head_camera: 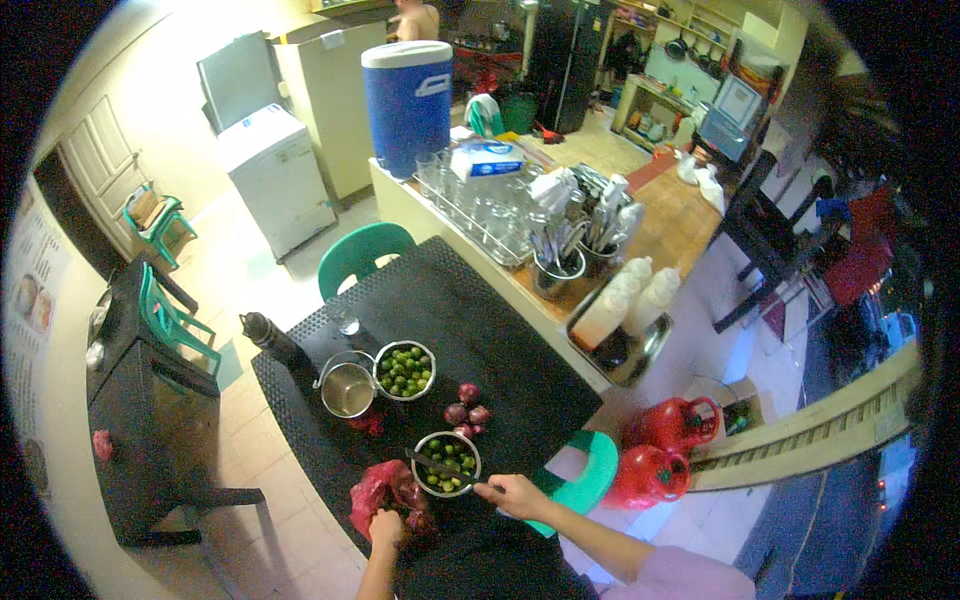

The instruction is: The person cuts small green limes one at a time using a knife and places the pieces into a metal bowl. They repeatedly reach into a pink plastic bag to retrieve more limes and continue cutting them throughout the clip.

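My right hand (519, 498) grips a knife (439, 464), its dark blade lying across the top of a round container (417, 480). Small green citrus fruits (448, 451), some looking cut, fill that container. Just left of it sits a crumpled red plastic bag (373, 487). My left hand (387, 528) is at the bag's near side, its fingertips hidden in the folds, so its grip is unclear. Several red onions (466, 412) lie beyond the knife. Farther back, a second container (433, 384) holds whole green citrus fruits beside a pail with a wire handle (348, 390).
The black woven-pattern table (480, 322) also bears a dark bottle (270, 335) and a drinking glass (347, 322). A counter (675, 202) with glasses and cutlery adjoins its far right side. Green chairs (356, 255) and red gas cylinders (646, 474) stand around. A person (417, 21) is far back.
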Available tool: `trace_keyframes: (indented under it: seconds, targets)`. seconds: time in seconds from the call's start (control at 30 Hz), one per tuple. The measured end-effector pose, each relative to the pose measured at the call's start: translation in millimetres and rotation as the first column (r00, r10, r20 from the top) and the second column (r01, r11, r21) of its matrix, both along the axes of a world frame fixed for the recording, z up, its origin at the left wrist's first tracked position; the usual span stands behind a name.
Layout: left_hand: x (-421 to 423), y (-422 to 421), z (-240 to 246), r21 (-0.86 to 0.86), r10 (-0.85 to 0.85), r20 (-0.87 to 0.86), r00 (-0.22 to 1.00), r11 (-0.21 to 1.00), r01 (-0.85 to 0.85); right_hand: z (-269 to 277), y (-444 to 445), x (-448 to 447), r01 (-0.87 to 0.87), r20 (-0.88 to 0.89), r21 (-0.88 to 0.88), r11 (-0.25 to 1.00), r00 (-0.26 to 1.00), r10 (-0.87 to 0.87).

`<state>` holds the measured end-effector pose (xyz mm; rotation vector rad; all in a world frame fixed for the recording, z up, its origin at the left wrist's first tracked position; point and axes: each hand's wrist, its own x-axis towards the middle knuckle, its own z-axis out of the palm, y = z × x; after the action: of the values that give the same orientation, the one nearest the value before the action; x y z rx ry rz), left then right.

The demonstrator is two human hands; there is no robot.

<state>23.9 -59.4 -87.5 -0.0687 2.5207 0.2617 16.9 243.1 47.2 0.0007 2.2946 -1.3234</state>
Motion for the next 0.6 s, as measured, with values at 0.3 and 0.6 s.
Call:
trace_keyframes:
  seconds: [0.3, 0.6]
  targets:
    - [32, -6, 19, 0.044, 0.010, -0.338, 0.941, 0.999, 0.005, -4, -8, 0, -0.038, -0.059, -0.011, 0.999, 0.998, 0.038]
    - [49, -30, 14, 0.529, 0.652, -0.446, 0.613, 0.744, -0.407, -26, -28, -4, -0.005, -0.278, -0.118, 0.993, 0.960, -0.029]
